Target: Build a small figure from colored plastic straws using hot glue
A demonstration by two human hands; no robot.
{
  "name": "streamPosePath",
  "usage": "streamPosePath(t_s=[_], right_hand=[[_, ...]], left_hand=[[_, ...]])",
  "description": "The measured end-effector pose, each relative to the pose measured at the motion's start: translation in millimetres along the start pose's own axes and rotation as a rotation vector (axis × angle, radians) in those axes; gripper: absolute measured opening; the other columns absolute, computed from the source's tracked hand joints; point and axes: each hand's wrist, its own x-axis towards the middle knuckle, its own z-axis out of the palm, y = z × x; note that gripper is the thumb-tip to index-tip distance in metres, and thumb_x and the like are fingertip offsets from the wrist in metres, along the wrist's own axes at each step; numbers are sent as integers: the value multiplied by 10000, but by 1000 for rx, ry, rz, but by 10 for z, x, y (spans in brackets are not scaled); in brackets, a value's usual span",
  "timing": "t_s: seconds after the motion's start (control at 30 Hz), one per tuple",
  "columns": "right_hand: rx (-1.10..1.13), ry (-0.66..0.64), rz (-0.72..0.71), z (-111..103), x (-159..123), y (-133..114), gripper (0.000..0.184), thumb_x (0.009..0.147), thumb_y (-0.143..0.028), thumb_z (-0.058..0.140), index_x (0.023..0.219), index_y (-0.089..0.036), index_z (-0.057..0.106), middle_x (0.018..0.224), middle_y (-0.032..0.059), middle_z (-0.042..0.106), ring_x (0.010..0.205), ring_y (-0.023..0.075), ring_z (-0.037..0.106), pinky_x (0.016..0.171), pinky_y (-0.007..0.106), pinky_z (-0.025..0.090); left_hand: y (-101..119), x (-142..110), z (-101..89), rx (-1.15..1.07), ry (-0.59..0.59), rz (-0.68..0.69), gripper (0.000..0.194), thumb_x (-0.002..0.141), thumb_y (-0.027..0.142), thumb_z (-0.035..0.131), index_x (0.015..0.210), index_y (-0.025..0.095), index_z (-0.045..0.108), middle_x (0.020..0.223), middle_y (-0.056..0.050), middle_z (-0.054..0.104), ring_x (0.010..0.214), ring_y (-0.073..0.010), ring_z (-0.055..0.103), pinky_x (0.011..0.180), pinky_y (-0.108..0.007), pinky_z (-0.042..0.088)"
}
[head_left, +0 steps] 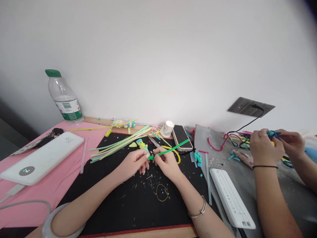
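A bright green pipe cleaner [174,147] runs up and to the right from between my hands. My right hand [167,163] pinches it near its lower end. At its other side, my left hand [135,162] is closed with thumb and finger on the short green part; the fingertips hide its exact shape. Just behind my left fingers stands a small twisted yellow, blue and mint piece [142,144]. Scissors [154,141] lie beyond my hands, and a curved yellow pipe cleaner [177,156] is behind my right hand. Several pastel pipe cleaners [116,145] lie in a bundle to the left.
A paper cup [166,129] and a phone [182,135] stand behind. At left are a white power bank [44,157] and a bottle [65,99]. A rubber band [161,192] lies on the black mat. To the right are a power strip [231,196] and another person's hands [267,148].
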Motion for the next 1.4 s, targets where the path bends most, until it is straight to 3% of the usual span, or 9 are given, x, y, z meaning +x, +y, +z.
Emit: streamPosePath(t_s=[0.2, 0.5, 0.7, 0.83, 1.4], right_hand=[[253, -49, 55, 9, 30, 29, 204, 828, -371, 559, 776, -175, 552, 580, -27, 541, 493, 106, 517, 518, 239, 433], [388, -86, 102, 42, 44, 94, 379, 764, -537, 631, 709, -179, 519, 533, -37, 534, 448, 97, 492, 467, 237, 440], [332, -51, 80, 41, 40, 69, 377, 764, -528, 635, 687, -180, 511, 522, -38, 519, 440, 90, 470, 458, 227, 401], [279, -34, 78, 18, 27, 44, 353, 768, -503, 630, 692, -175, 524, 531, -35, 516, 446, 88, 463, 462, 225, 381], [206, -154, 43, -6, 8, 41, 349, 806, -460, 596, 634, -178, 483, 522, -44, 475, 452, 85, 457, 457, 213, 357]], left_hand=[[34, -52, -22, 137, 9, 141, 299, 926, 393, 421, 738, 182, 518, 594, 36, 565, 465, -90, 521, 509, -219, 433], [83, -89, -21, 254, -23, 187, 288, 939, 353, 390, 754, 184, 532, 592, 40, 557, 471, -88, 506, 529, -216, 421], [74, -90, -19, 193, -59, 168, 305, 938, 384, 396, 775, 174, 546, 634, 26, 576, 484, -88, 516, 535, -221, 432], [30, -65, -4, 148, -53, 135, 221, 885, 389, 496, 815, 183, 535, 703, 16, 594, 508, -93, 519, 528, -227, 463], [-17, -47, 6, 153, -67, 64, 159, 820, 256, 543, 687, 182, 494, 654, 5, 652, 496, -113, 608, 527, -233, 452]])
